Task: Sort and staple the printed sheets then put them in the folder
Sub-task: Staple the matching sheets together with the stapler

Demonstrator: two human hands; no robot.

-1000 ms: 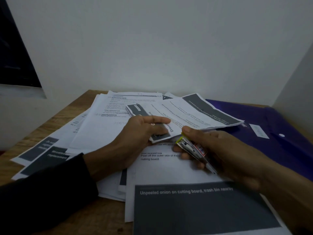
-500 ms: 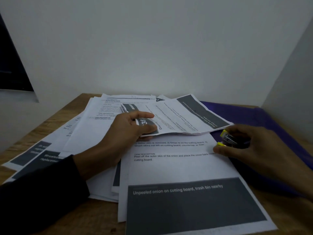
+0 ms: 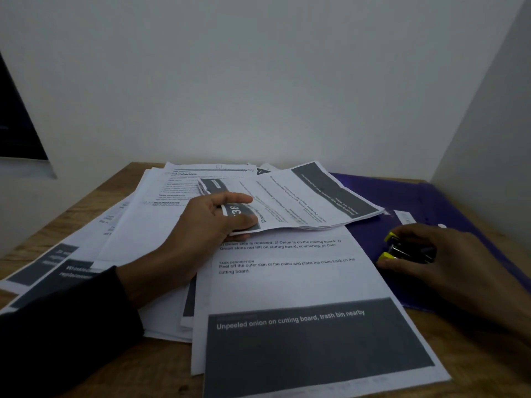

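Observation:
My left hand (image 3: pixel 212 222) pinches the near corner of a thin set of printed sheets (image 3: pixel 304 199), thumb on top and fingers beneath, lifting it slightly off the pile. My right hand (image 3: pixel 431 259) is curled over a small black stapler with yellow tips (image 3: pixel 402 249), which lies low on the purple folder (image 3: pixel 448 202) at the right. A large sheet headed "Unpeeled onion on cutting board" (image 3: pixel 301 311) lies nearest to me.
More printed sheets (image 3: pixel 138 219) are spread in loose overlapping piles over the left and back of the wooden table (image 3: pixel 94 202). White walls close in behind and on the right. The folder has a white label (image 3: pixel 405 216).
My right hand has carried the stapler away from the sheets' corner, rightward and down onto the purple folder. My left hand has kept its pinch on the set.

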